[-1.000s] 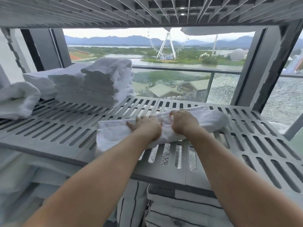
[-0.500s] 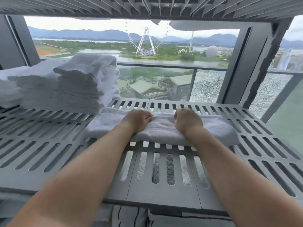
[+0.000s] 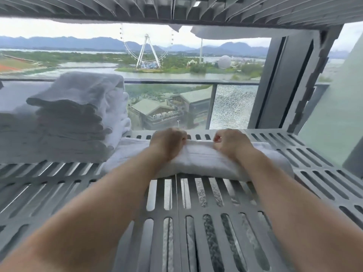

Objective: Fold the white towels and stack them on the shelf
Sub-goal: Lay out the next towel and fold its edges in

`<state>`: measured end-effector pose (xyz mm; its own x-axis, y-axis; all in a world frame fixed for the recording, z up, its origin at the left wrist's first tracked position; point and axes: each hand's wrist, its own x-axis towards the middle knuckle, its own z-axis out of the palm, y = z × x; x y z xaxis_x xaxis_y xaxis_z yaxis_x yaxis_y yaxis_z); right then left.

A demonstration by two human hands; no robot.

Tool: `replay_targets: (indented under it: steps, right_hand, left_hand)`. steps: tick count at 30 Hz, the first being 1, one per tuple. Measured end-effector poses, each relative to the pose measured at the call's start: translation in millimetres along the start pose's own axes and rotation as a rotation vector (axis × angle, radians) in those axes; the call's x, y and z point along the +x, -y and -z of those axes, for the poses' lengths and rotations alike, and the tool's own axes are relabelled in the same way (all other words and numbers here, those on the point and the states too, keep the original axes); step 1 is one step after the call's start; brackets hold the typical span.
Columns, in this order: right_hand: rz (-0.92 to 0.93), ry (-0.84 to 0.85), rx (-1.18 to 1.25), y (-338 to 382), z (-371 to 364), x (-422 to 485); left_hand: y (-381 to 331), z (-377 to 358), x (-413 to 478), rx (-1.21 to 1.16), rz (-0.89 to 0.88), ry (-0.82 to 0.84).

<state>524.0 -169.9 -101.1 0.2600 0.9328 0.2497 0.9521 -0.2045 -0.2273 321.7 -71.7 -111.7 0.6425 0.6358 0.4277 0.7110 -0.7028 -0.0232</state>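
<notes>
I see both my hands on one folded towel, which lies flat across the far half of the slatted grey shelf. My left hand grips its far edge near the middle, and my right hand grips the same edge just beside it, a short gap between them. On both hands the fingers are curled over and clamped on the cloth. The towel's left end lies just beside a stack of folded white towels at the left of the shelf; I cannot tell whether they touch. Another slatted shelf runs overhead. Past the shelf is a window with a Ferris wheel far off.
</notes>
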Motion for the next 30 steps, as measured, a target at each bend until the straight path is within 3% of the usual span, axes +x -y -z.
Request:
replay_targets:
  steps: [2,11,16,19,23,26,30]
  right_hand:
    - [-0.016,-0.012,0.033,-8,-15,-3]
    - [0.093,-0.204,0.041,-11,-23,-11]
    - [0.106,-0.125,0.031,-11,-20,-12]
    - [0.134,-0.075,-0.043,-14,-16,-17]
    - [0.164,-0.174,-0.030,-15,-13,-31]
    - [0.170,-0.241,0.065,-11,-9,-42]
    - [0.286,-0.296,-0.005,-8,4,-61]
  left_hand:
    - [1,-15,-3,-0.059,0.022,0.041]
    - [0,-16,-4,-0.098,-0.009,-0.049]
    - [-4,-9,-11,-0.099,0.011,-0.067]
    - [-6,-2,-17,-0.036,0.003,-0.035]
    - [-9,7,-31,0.036,-0.036,0.040]
    - [-18,16,-40,0.047,0.002,-0.023]
    - [-30,39,-59,0.179,0.033,-0.111]
